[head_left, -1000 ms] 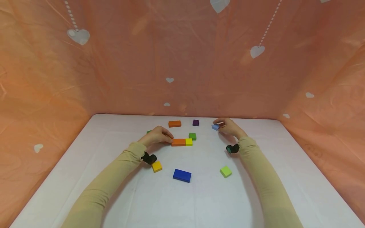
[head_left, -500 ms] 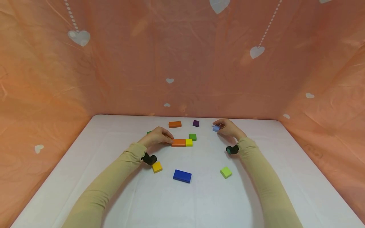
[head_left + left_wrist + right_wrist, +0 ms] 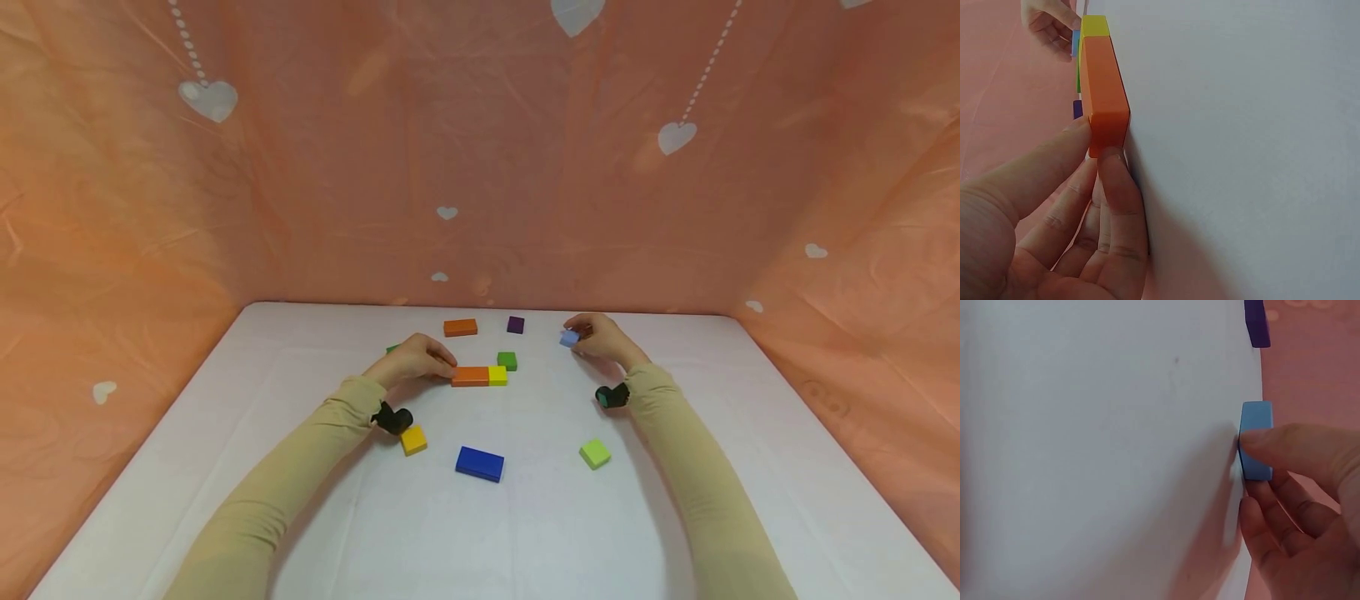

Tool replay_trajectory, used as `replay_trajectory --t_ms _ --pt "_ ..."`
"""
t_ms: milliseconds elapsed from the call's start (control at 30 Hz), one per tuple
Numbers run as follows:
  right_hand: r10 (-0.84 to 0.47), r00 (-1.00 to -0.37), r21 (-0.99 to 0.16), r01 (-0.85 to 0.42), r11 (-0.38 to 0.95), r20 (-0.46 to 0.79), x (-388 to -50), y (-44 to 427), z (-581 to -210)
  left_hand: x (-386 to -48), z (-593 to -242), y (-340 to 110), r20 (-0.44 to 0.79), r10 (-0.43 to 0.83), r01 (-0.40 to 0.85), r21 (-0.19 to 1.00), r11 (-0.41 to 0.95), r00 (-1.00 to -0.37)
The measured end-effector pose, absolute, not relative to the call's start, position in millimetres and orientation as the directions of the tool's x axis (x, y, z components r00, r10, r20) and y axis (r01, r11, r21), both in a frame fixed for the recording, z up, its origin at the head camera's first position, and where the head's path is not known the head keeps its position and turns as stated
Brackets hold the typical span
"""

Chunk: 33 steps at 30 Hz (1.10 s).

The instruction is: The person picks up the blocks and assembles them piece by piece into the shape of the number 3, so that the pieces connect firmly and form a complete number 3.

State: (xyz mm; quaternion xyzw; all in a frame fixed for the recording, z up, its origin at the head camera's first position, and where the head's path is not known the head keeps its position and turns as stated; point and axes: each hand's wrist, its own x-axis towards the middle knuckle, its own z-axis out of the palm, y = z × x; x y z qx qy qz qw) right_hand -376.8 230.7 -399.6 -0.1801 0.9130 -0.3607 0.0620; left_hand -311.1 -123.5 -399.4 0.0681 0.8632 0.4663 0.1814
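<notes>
My left hand (image 3: 414,357) pinches the left end of an orange block (image 3: 470,377) with thumb and fingertips. The orange block's other end meets a small yellow block (image 3: 497,376), in line with it on the table. In the left wrist view, the thumb lies along one side of the orange block (image 3: 1105,78) and a fingertip touches its near end. Farther right, near the table's back edge, my right hand (image 3: 606,339) holds a light blue block (image 3: 569,338). The right wrist view has the thumb across the light blue block (image 3: 1256,412), with the other fingers partly hidden behind it.
Behind the yellow block lies a green block (image 3: 507,361). A second orange block (image 3: 461,327) and a purple block (image 3: 516,325) lie near the back edge. Closer in are an amber block (image 3: 413,440), a dark blue block (image 3: 480,464) and a lime block (image 3: 595,454).
The light blue block has turned slightly in my right hand and come a little nearer. My left hand and the orange and yellow blocks stay in place.
</notes>
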Motion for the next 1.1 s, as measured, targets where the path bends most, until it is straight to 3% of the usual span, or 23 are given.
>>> replay_trajectory --t_ms 233,1100 --pt "-0.363 -0.931 -0.673 -0.283 0.684 0.023 -372.2 232.6 -398.4 -311.1 -400.5 -123.5 -0.254 0.284 -0.059 0.833 0.551 -0.925" --pt "-0.551 -0.818 -0.703 -0.488 0.517 0.163 -334.1 228.5 -379.4 -311.0 -401.0 -125.2 -0.232 0.312 -0.031 0.843 0.537 -0.921"
